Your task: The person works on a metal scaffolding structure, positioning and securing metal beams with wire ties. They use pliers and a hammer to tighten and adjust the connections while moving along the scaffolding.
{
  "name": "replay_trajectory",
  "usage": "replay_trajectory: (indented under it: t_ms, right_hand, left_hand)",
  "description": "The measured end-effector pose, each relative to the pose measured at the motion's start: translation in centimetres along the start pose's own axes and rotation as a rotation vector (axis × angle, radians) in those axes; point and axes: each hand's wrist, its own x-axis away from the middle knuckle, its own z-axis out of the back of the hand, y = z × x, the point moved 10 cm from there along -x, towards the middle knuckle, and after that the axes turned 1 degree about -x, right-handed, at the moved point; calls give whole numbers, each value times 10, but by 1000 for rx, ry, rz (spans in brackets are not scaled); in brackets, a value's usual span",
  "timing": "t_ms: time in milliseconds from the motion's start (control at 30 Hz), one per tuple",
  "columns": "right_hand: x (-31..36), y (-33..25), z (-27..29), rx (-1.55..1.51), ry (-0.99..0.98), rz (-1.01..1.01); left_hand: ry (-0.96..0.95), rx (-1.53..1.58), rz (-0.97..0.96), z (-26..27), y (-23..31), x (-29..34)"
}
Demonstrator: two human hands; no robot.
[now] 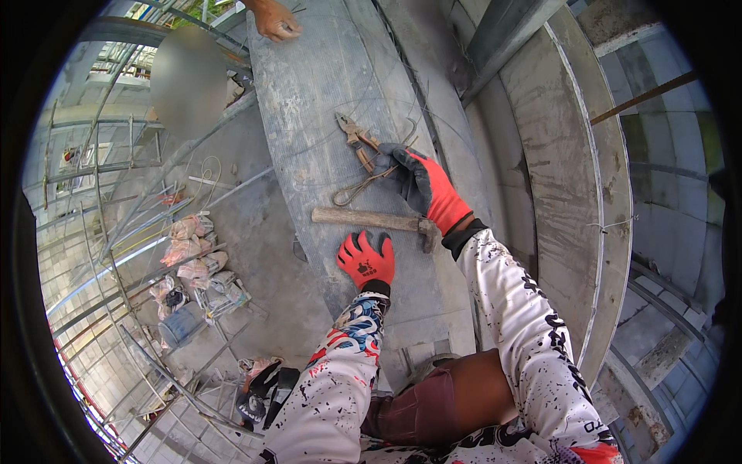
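My right hand (pixel 429 184), in a red glove with dark fingertips, is closed in a pinch on a thin looped wire (pixel 349 193) above a grey plank (pixel 309 147). Just beyond those fingers lie pliers (pixel 355 139) with worn orange-brown handles, jaws pointing away from me. The handle ends are partly hidden by the hand. My left hand (pixel 367 259), gloved alike, rests on the plank with fingers spread and holds nothing. Between my hands a hammer (pixel 367 219) lies crosswise, its wooden handle to the left and its metal head beside my right wrist.
Another person's bare hand (pixel 274 22) is at the plank's far end. Scaffold poles (pixel 131 209) cross the left side, with sacks (pixel 193 247) and a blue bucket (pixel 179 326) on the floor below. A concrete ledge (pixel 549 155) runs along the right. A rusty rod (pixel 645 98) juts out there.
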Motion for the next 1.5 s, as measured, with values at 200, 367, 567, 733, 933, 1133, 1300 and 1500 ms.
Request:
replay_trajectory:
  t_ms: [200, 367, 567, 733, 933, 1133, 1300, 1500]
  right_hand:
    - [5, 9, -1, -104, -86, -90]
    - [25, 30, -9, -173, -104, -200]
    - [65, 42, -13, -264, -81, -272]
    - [115, 31, -14, -20, -65, -265]
    - [182, 74, 70, 409, 4, -316]
    - [266, 58, 69, 268, 88, -189]
    - [340, 76, 100, 0, 203, -13]
    - [424, 112, 140, -180, 379, 35]
  left_hand:
    - [-5, 11, 3, 2, 4, -4]
    - [-1, 6, 6, 2, 1, -5]
    - [-14, -2, -24, 2, 5, -4]
    - [26, -34, -31, 3, 0, -1]
    - [93, -22, -33, 8, 10, 2]
    - [173, 24, -33, 20, 2, -3]
    - [424, 243, -164, 50, 17, -2]
    - [-114, 22, -411, 28, 166, -97]
